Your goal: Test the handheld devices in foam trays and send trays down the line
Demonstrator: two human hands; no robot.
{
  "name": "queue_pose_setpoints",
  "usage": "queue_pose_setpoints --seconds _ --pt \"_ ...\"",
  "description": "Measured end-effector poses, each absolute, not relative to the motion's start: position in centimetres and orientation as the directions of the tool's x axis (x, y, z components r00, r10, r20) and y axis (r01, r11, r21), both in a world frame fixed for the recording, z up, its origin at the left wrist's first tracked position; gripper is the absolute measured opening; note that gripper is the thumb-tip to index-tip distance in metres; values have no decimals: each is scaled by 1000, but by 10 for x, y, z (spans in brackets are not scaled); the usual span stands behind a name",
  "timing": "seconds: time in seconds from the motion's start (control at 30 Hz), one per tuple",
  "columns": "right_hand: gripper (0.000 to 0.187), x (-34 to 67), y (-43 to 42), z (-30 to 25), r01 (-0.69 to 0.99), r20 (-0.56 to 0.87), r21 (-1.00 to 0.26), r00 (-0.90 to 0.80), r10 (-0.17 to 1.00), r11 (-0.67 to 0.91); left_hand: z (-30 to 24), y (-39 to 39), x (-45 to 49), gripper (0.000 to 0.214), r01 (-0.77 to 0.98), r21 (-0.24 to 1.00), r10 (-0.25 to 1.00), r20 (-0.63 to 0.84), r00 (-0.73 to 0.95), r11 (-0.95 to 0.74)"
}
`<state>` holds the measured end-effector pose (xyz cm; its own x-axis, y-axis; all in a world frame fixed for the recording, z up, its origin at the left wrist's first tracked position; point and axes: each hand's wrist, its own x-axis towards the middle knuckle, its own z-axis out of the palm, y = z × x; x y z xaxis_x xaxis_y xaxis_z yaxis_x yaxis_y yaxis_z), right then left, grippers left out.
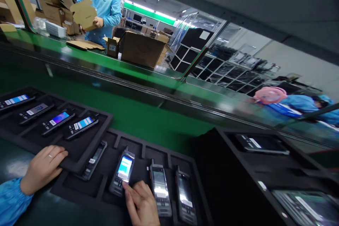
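Observation:
My left hand is closed on the front edge of a black foam tray, fingers on top and thumb low. Several handheld radios lie in it with screens lit, such as one radio near its right end. This tray overlaps a lower foam tray. With a fingertip, my right hand touches the keypad of a radio whose screen glows blue and white; its other fingers are bent and grip nothing. Right of it lie two dark-screened radios. Another radio is partly covered by the upper tray.
A tall stack of black foam trays stands at the right, with devices in its top tray. Beyond the green bench runs a rail. Across it, a person in blue holds flat cardboard beside a carton. Another person bends at far right.

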<state>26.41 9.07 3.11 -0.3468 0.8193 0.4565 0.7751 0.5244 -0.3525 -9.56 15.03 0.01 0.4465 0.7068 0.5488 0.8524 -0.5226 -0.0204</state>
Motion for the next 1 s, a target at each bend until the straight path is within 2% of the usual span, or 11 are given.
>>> queue_pose_setpoints --seconds 0.23,0.4,0.47,0.6,0.8,0.9,1.0 --pt "36 268 88 23 760 436 -409 -324 839 506 1 151 -95 21 851 -35 695 560 451 -524" --pt "51 268 95 20 862 389 -424 -104 915 278 -3 150 -96 22 851 21 711 559 425 -525" --pt "52 266 99 21 882 374 -397 -96 922 253 -5 150 -97 21 850 29 715 556 423 -525" --pt "49 263 102 24 888 333 -368 -151 931 275 -6 150 -99 20 848 6 708 553 439 -531" --pt "49 263 102 25 867 328 -418 -135 935 272 -5 150 -98 21 853 6 715 549 433 -521" --pt "35 262 99 28 850 366 -434 -137 921 299 -4 150 -97 19 848 -17 701 554 448 -529" --pt "23 261 94 33 817 467 -408 -198 862 408 -3 151 -98 19 843 -28 701 541 464 -537"
